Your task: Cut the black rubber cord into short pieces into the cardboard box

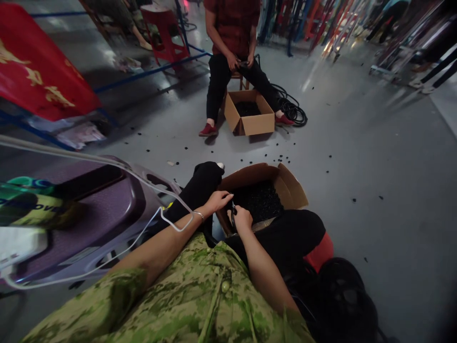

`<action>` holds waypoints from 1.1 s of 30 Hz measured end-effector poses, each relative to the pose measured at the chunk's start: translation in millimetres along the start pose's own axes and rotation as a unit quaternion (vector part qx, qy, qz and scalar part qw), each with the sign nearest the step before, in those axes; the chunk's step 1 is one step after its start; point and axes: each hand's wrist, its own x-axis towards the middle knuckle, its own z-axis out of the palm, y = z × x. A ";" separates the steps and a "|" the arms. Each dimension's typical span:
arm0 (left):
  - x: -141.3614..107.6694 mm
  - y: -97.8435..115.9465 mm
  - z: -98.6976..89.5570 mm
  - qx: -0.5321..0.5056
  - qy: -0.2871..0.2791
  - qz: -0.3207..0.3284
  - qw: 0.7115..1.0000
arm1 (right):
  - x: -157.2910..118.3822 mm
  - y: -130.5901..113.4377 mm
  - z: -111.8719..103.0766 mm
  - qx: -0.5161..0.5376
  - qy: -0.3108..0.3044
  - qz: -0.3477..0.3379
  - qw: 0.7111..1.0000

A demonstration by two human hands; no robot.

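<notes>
My right hand (242, 220) is wrapped round the handles of small dark scissors (233, 209), whose blades point away from me. Just left of the blades, my left hand (217, 201) has its fingers pressed together near the tips; whatever it pinches is too small to make out. Both hands are over the near left side of an open cardboard box (294, 188) between my legs. Small black pieces (260, 200) fill the bottom of that box.
A person in a dark red shirt (232, 24) sits opposite behind another cardboard box (259, 125). A purple stool (89, 214) with a bag and white cable stands at left. Black coils (342, 295) lie at lower right. Small black bits dot the floor.
</notes>
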 end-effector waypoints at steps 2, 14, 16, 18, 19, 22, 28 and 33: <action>-0.3 -0.8 1.0 -0.002 -0.021 0.015 1.000 | -0.5 0.4 -0.6 0.002 -0.004 0.005 1.000; -2.4 -6.4 8.8 -0.014 -0.071 -0.016 0.997 | -0.9 0.0 0.8 0.030 -0.030 -0.016 0.999; -3.6 -4.1 8.5 -0.062 -0.078 -0.036 0.994 | -1.1 -0.8 0.5 0.030 -0.031 -0.016 0.999; -5.3 -1.1 8.0 -0.127 -0.082 -0.067 0.986 | -1.4 -1.3 -0.5 0.034 -0.025 -0.017 0.999; -6.1 0.6 7.7 -0.163 -0.084 -0.086 0.979 | -1.5 -1.4 -1.0 0.039 -0.021 -0.017 0.999; -8.1 4.9 6.3 -0.257 -0.079 -0.144 0.952 | -0.8 -0.7 -2.1 0.060 -0.016 -0.029 0.998; -7.4 6.9 3.6 -0.317 -0.044 -0.163 0.933 | 3.9 2.7 -1.1 0.123 -0.014 -0.054 0.991; -5.5 7.4 2.3 -0.309 -0.022 -0.140 0.941 | 9.0 5.4 5.5 0.185 0.001 -0.052 0.981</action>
